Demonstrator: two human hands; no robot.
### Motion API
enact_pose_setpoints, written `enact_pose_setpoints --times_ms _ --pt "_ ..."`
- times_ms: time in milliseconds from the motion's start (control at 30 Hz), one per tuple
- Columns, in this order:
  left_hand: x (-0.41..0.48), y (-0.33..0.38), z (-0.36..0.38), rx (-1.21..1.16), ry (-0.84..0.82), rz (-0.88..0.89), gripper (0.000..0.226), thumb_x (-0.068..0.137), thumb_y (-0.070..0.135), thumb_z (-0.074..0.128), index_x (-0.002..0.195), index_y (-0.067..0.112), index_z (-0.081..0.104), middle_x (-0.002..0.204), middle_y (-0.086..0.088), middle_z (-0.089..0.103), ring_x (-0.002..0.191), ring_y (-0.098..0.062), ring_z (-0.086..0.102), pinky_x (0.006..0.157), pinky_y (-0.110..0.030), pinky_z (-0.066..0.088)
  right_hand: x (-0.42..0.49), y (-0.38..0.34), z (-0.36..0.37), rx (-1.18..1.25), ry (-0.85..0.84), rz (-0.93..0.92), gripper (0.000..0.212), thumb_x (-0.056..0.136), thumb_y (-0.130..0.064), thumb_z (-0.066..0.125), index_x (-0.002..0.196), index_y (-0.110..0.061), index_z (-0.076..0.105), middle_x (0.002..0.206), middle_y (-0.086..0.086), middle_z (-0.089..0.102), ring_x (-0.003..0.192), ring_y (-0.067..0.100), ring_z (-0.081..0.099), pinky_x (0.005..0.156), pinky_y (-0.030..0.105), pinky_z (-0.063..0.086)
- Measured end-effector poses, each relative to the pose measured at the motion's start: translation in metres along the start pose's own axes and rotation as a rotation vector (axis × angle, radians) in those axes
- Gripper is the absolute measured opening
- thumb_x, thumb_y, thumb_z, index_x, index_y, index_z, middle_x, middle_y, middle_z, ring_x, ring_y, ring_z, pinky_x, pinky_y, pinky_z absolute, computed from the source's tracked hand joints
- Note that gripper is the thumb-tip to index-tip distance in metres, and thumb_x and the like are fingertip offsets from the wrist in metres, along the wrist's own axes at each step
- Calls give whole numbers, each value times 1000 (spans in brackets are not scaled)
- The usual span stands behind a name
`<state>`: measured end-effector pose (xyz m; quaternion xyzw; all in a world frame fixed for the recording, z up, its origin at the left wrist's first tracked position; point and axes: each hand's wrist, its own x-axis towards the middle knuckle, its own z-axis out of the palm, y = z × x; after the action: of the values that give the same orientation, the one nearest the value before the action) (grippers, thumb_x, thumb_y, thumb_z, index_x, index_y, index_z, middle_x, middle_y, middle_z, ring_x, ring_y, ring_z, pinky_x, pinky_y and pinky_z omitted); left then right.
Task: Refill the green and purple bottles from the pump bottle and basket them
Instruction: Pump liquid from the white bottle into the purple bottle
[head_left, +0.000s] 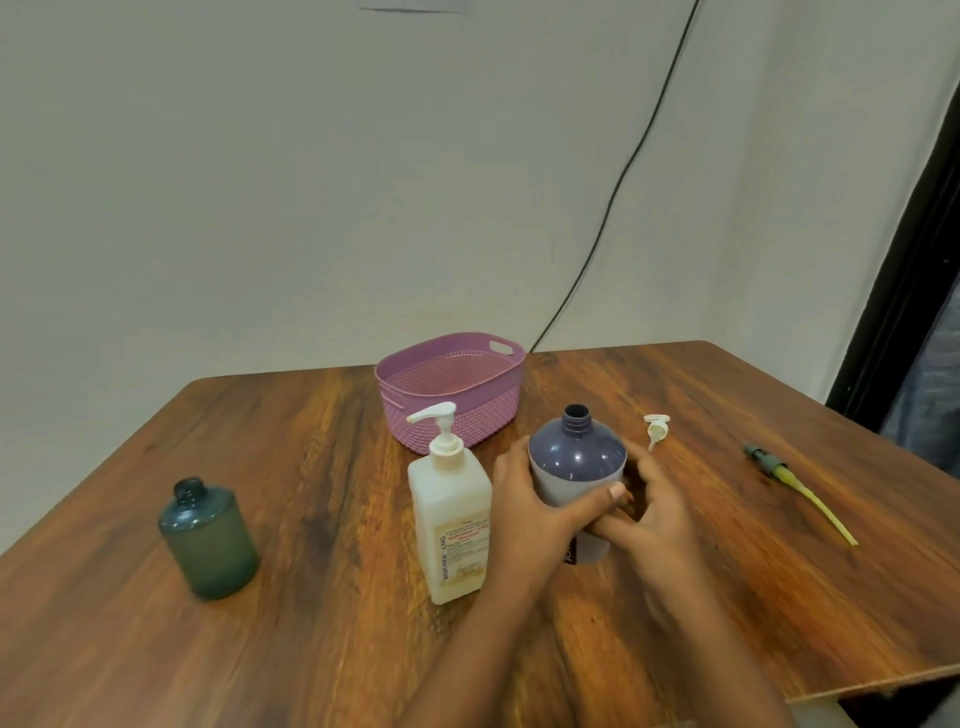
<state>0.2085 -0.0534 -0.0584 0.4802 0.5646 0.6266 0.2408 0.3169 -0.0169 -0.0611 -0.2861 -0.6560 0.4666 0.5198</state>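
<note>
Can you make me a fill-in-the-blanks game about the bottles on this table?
1. Both hands hold the ____ bottle.
2. The basket has ____ bottles inside it.
3. The white pump bottle stands between the purple bottle and the ____ bottle.
4. The green bottle's neck is open, with no ____ on it.

Missing words: purple; no; green; cap

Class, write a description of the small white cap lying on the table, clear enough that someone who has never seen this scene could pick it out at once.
Start at the pink basket at the table's far edge, then look right past the open purple bottle held in both hands. Just beyond it lies the white cap. Unlike the green and yellow pump stem further right, it is short and all white.
</note>
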Motion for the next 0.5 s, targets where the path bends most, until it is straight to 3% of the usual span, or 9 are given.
enact_pose_setpoints --times_ms 67,133,200,367,500 --pt "-8 4 -9 -38 13 4 76 48 44 85 114 30 51 109 7 61 99 -8 61 77 -24 54 -5 -8 4 39 -77 7 64 66 16 70 110 -29 53 99 -15 68 96 -1 62 74 14 50" --pt "-14 10 -19 -64 34 9 66 58 23 89 111 27 50 104 8 62 94 -3 62 72 -18 53 -7 -13 9 67 -149 9 65 60 7 73 113 -24 52 100 -12 68 96 0 62 75 14 49" --pt "-20 16 -32 -80 53 27 61 61 15 87 108 27 50 100 11 63 90 4 61 70 -14 51 -8 -16 16 104 -194 19 65 57 -2 70 117 -20 52 102 -8 68 98 4 63 75 14 49" --pt "-30 25 -69 -112 108 59 61 53 25 89 102 27 54 94 10 66 85 0 63 65 -15 50 -13 -24 37 165 -318 35 67 61 1 77 121 -11 51 110 -1 67 103 12 63 79 21 50" --pt "-35 31 -94 -95 140 68 56 51 36 76 101 30 52 97 12 63 84 4 62 64 -13 51 -11 -27 55 116 -367 35 67 63 -4 74 124 -12 49 120 7 59 110 17 58 91 29 49"
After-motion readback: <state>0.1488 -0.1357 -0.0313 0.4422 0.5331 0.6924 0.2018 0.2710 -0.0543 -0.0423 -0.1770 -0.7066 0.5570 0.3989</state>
